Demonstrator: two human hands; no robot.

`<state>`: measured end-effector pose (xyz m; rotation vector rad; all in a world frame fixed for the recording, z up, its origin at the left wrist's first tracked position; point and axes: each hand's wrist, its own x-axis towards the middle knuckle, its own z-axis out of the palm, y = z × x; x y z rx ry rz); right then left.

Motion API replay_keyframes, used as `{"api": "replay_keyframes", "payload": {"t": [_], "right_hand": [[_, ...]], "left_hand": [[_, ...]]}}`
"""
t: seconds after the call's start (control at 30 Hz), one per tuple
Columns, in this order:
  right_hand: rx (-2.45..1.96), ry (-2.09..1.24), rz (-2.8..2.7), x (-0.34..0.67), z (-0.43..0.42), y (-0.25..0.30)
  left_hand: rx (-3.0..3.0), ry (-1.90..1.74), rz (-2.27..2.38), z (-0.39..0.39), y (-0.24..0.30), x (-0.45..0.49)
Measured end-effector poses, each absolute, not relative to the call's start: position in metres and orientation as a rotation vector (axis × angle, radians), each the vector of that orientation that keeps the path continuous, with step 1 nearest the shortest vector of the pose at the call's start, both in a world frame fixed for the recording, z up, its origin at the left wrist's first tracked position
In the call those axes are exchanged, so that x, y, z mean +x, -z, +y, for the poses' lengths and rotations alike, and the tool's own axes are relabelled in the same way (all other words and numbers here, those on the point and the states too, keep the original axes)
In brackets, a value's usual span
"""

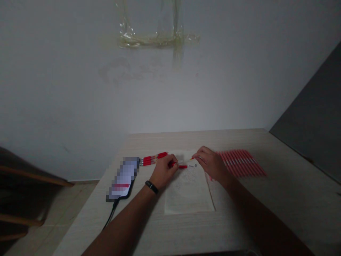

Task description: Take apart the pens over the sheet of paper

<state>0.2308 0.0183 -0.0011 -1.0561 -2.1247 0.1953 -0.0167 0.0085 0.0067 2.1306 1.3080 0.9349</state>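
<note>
My left hand (163, 173) is closed in a pinch on a small red pen part (173, 164) over a white sheet of paper (188, 192). A red cap (183, 166) lies on the sheet just right of it. My right hand (211, 163) is closed on a thin pen piece (192, 158) whose tip points left. Tiny dark bits (193, 166) lie on the paper between the hands. A few assembled red pens (153, 158) lie left of my left hand. A row of several red pens (241, 162) lies to the right of my right hand.
A phone (123, 179) with a cable lies at the table's (266, 213) left edge. A pale wall stands behind the table, with tape remains (157, 37) high up. A wooden chair (23, 192) stands at the far left. A dark panel (314, 117) is at the right.
</note>
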Motion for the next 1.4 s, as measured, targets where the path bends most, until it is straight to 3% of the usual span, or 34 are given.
{"api": "replay_keyframes", "payload": {"t": [1.4], "right_hand": [[-1.033, -0.378, -2.131, 0.222, 0.01, -0.001]], "left_hand": [[2.22, -0.832, 1.219, 0.006, -0.003, -0.012]]}}
